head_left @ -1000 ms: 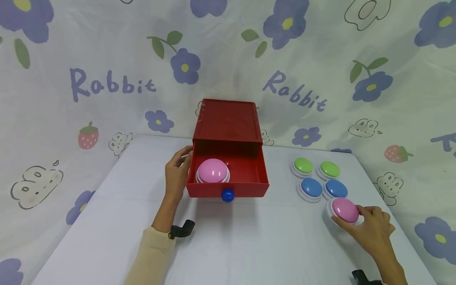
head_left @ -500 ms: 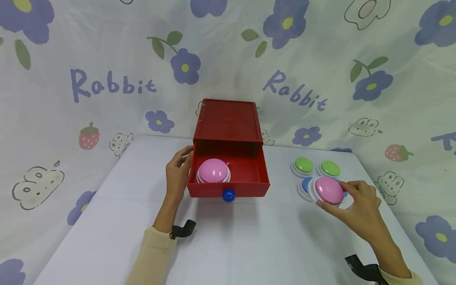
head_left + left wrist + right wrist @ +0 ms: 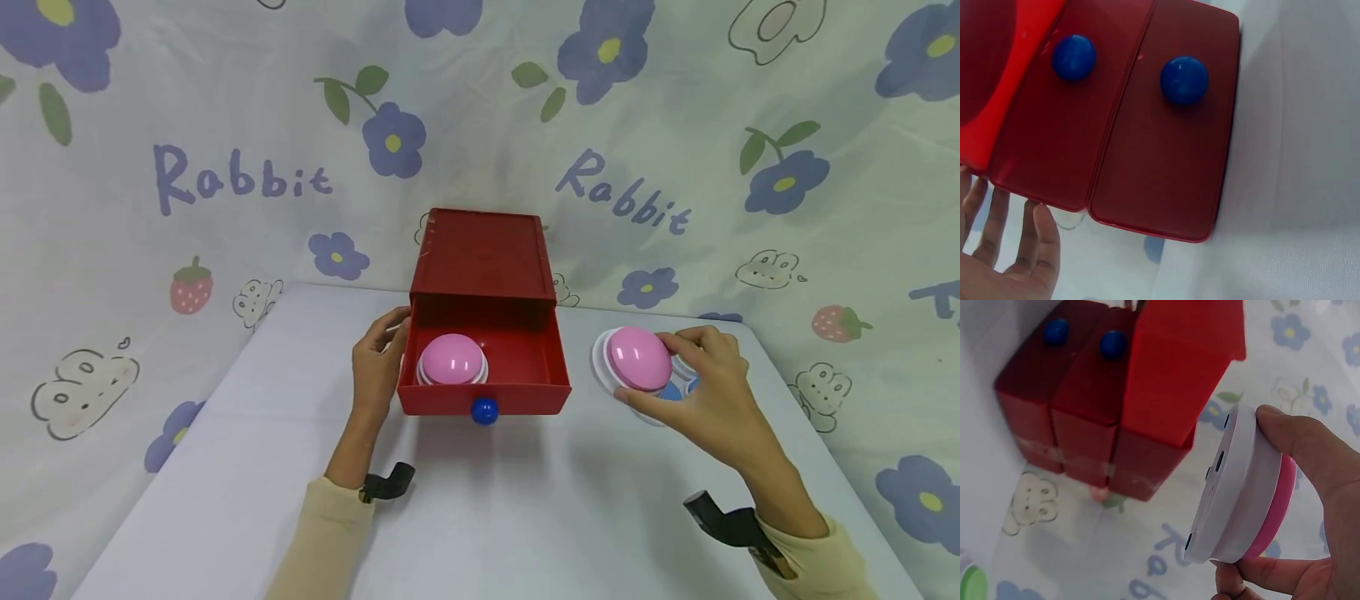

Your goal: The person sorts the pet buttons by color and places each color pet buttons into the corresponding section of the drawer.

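1. Moved leftward since earlier: right hand, thumb and fingers pinching a round pink-domed white button above the white table.
2. Left hand, fingers relaxed, touches the red plastic drawer stack on its left side.
3. Its pulled-out top drawer holds another pink-domed button.

Can't tell what kind of building it is, tbh — looks like a little staged setup: white tabletop, backed and flanked by a wrinkly flower-and-bunny sheet with "Rabbit" printed on it.
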Available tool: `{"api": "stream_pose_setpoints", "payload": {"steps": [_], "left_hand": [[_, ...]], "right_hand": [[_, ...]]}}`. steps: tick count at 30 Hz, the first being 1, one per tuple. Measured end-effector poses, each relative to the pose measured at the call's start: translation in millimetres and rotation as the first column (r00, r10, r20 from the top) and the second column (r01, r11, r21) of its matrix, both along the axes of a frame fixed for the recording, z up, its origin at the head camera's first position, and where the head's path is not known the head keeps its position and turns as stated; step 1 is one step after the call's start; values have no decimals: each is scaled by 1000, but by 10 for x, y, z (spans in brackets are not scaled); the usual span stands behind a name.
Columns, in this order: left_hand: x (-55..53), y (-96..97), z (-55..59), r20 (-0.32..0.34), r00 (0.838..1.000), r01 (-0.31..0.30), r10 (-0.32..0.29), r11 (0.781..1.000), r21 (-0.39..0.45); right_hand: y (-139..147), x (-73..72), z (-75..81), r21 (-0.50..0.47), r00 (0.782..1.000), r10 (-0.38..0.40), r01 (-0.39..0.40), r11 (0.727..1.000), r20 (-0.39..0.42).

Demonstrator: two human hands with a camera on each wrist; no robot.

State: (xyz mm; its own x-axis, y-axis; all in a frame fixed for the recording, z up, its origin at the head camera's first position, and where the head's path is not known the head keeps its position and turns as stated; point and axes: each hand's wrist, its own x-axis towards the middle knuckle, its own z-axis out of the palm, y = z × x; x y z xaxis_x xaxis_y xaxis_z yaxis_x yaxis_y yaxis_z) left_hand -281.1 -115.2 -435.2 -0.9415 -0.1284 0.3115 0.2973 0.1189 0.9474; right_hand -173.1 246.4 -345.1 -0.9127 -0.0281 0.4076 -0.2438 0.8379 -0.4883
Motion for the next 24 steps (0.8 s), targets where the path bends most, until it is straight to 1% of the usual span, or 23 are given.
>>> {"api": "stream_pose_setpoints", "payload": {"steps": [5,9,12,16,22,24], "left_hand": [[-12,-15,11,6,1000,1,-1,1000,-1],[-19,-17,4,5,1000,2,-2,1000,-3],[-7,-14,19,1,1000,4,-4,1000,-4],[12,-13,25,8,1000,-7,8,1000,-10],[1,-8,25,24,1000,-16,17,1000,-8],[-16,-7,8,21,1000,-15,15,1000,-8]], "right_hand": [[-214,-90,116,-3,999,45,-45,999,4],[-349,-173,157,-13,996,83,-83,996,-14],[-448,-224,183,-18,995,100,-100,995,-3],[-593,-295,192,-11,993,112,-111,994,24],[-765,-392,155,-18,989,147,-147,989,20],[-809,-416,141,-19,988,156,-156,988,22]]}}
